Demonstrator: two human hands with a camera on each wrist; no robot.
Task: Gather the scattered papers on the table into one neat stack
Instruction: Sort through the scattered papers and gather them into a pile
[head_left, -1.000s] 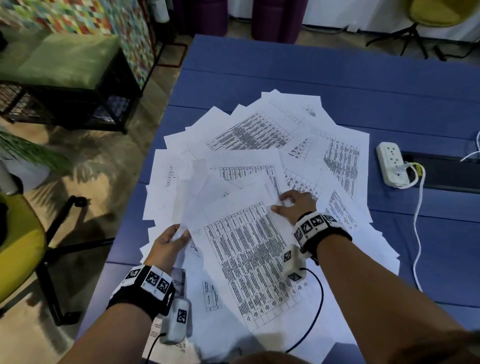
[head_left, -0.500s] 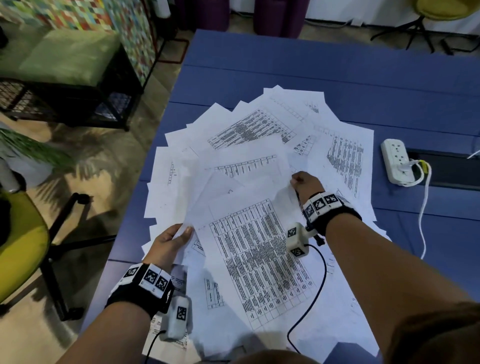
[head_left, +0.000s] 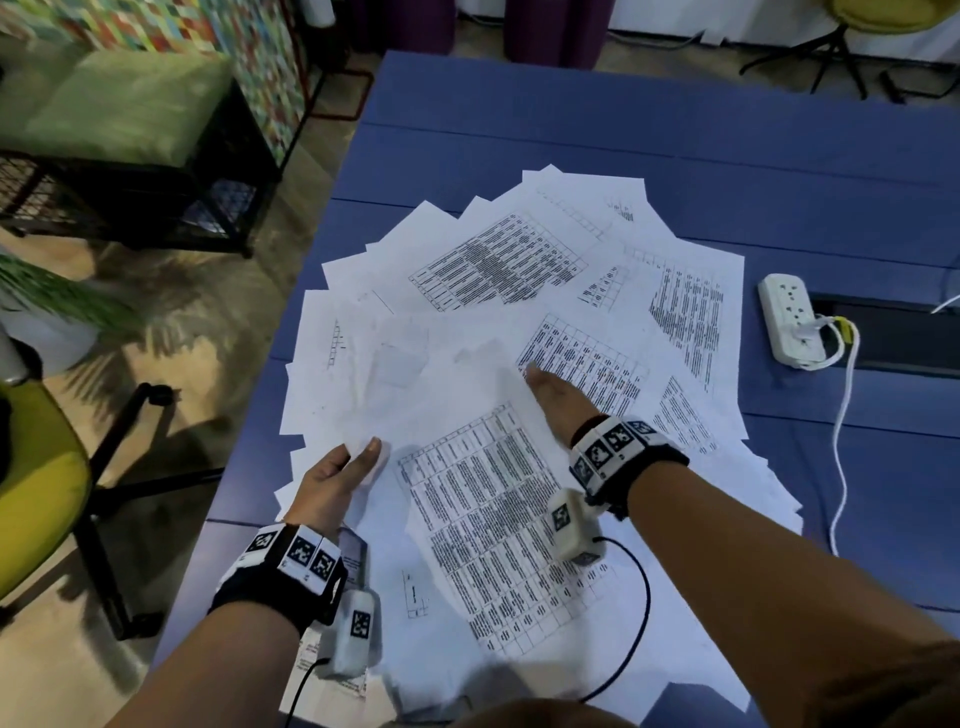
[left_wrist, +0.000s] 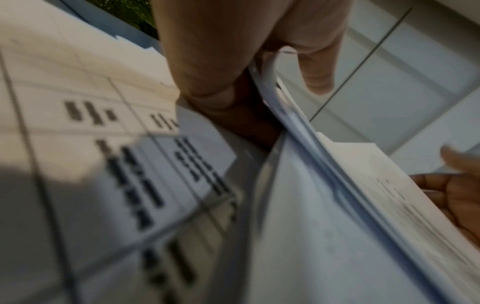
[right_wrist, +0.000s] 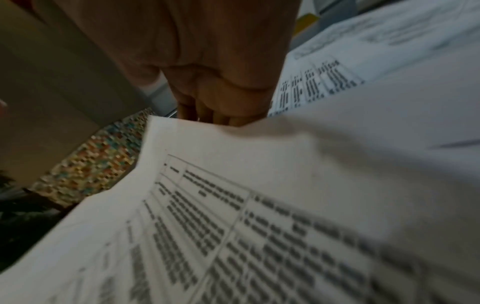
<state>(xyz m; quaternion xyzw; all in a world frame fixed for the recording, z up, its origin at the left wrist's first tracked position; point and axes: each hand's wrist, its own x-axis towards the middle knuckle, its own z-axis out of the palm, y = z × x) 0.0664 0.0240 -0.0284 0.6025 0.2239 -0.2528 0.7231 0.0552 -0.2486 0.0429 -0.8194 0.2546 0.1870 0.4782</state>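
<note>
Several white printed sheets (head_left: 498, 270) lie fanned out over the blue table (head_left: 623, 119). My left hand (head_left: 337, 478) grips the near-left edge of a bundle of sheets, thumb on top. In the left wrist view its thumb and fingers (left_wrist: 233, 61) pinch the layered bundle (left_wrist: 337, 205). My right hand (head_left: 556, 395) reaches into the middle of the fan; its thumb lies on top of a blurred sheet and its fingers are hidden beneath. The right wrist view shows that hand (right_wrist: 207, 61) behind the edge of a printed sheet (right_wrist: 259, 205). The right hand (left_wrist: 457, 195) also shows under the bundle's far edge.
A white power strip (head_left: 789, 317) with a plugged-in white cable (head_left: 844, 441) lies on the table to the right of the papers. The table's left edge runs close by my left hand. A yellow chair (head_left: 36, 467) and a green bench (head_left: 114, 104) stand on the floor at the left.
My right hand has moved left and a little forward, carrying a sheet across toward the bundle in my left hand. The left hand has stayed in place, holding its sheets.
</note>
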